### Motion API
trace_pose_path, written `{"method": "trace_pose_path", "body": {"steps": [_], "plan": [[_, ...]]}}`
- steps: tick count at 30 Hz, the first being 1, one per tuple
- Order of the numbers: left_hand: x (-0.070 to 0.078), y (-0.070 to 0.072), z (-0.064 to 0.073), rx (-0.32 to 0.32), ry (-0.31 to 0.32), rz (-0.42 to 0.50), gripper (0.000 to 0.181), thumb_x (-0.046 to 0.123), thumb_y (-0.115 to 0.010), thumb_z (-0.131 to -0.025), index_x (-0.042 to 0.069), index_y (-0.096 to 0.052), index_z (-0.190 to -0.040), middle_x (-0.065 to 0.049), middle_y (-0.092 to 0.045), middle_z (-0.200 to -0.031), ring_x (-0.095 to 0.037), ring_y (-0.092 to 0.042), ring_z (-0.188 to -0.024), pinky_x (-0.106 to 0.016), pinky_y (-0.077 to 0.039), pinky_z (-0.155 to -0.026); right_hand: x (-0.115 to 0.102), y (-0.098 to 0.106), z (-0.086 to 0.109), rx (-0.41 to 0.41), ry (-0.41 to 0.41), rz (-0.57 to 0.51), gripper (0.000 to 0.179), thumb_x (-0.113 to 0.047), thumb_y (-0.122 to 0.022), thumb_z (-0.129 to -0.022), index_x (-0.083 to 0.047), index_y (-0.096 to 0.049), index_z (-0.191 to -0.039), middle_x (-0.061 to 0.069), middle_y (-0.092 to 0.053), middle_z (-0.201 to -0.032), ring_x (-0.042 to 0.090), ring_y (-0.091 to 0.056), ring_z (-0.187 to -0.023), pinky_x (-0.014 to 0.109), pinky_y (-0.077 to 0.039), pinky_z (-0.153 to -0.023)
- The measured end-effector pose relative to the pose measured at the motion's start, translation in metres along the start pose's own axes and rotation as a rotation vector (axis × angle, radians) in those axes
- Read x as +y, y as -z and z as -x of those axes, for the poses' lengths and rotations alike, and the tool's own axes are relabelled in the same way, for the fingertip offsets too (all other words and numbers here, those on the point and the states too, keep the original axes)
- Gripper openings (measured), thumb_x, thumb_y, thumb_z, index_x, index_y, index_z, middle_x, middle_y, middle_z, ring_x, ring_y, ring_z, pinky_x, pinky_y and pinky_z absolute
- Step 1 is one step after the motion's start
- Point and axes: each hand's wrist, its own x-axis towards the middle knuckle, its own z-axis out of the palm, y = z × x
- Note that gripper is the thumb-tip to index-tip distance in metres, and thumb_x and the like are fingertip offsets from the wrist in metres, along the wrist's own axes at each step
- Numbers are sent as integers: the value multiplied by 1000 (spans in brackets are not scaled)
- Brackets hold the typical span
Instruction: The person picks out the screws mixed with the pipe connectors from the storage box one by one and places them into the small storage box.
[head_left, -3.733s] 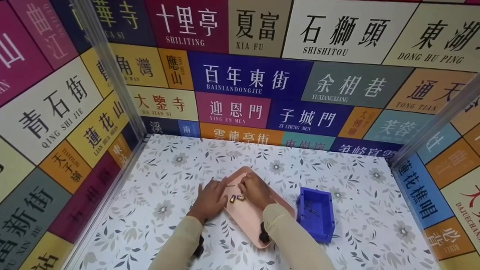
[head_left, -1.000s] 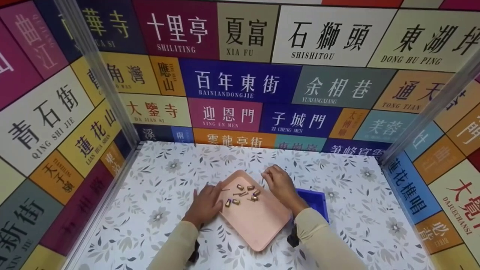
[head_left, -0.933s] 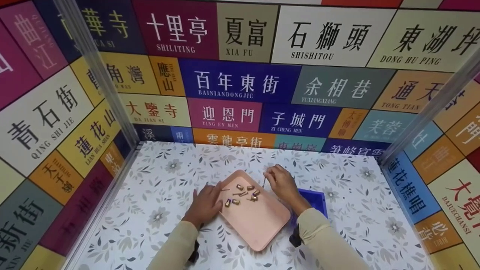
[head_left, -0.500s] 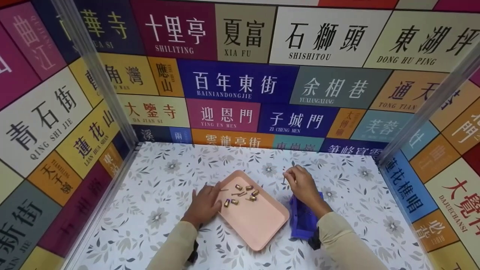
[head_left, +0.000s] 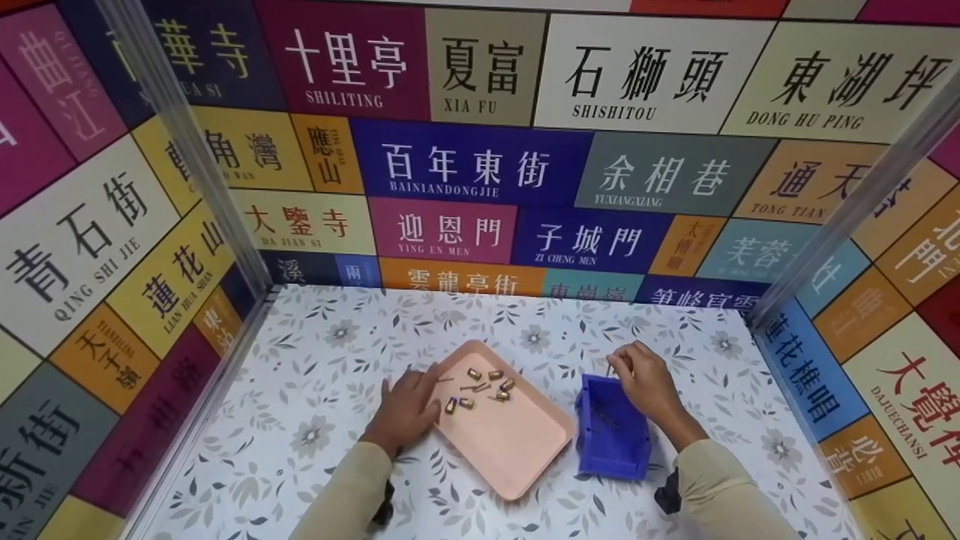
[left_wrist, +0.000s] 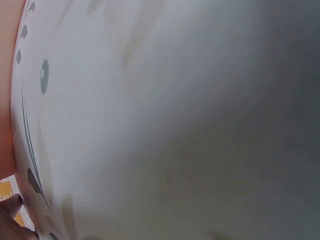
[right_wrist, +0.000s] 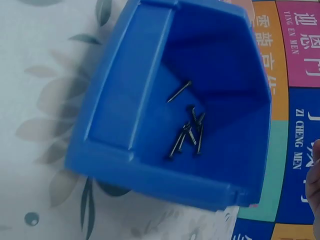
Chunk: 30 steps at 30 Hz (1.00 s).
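Note:
My left hand (head_left: 405,409) rests at the left edge of a pink tray (head_left: 517,457), fingers spread against its rim. On the tray lie several short brass-coloured cylinders (head_left: 466,403) and a few thin screws (head_left: 475,388). My right hand (head_left: 651,382) is raised over the far right rim of a blue bin (head_left: 611,457), pinching a thin screw (head_left: 609,365) between thumb and fingertips. In the right wrist view, several dark screws (right_wrist: 180,140) lie on the bin's floor, and only part of that hand shows at the right edge. The left wrist view shows mostly tabletop.
The bin stands just right of the tray on a white tabletop with a leaf pattern (head_left: 337,450). Panels of coloured signs (head_left: 480,157) close off the back and both sides, with clear corner strips (head_left: 187,150) between them.
From over the tray, my right hand has moved right with the screw to the blue bin, uncovering the bin's inside and the tray's small parts. My left hand has stayed at the tray's edge.

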Motion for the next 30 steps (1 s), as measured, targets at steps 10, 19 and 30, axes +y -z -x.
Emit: {"method": "trace_pose_path", "body": {"steps": [10,19,30], "plan": [[-1,2,2,14,-19,19,70,48,-42,-101,31,-20,-165,-2,-46,-156,-25,-35,-151,-71,-12,-122,17,4,20,-23,-50,31,11,-17,-70,-97,-12,-66,-88,-5,-52,-77,7,-44,-66,26,-40,-59],[-1,3,1,-12,-6,16,71,50,-40,-100,32,-18,-165,-1,-44,-158,-24,-33,-153,-69,-11,-124,21,5,27,-60,-75,39,12,-20,-68,-98,-13,-67,-89,-6,-52,-77,8,-45,-67,26,-40,-60],[0,2,1,-10,13,26,71,51,-42,-100,34,-17,-165,1,-41,-160,-24,-28,-155,-67,-8,-125,22,6,29,-64,-53,43,12,-21,-67,-99,-13,-66,-90,-5,-53,-77,7,-45,-67,26,-39,-59]]}}
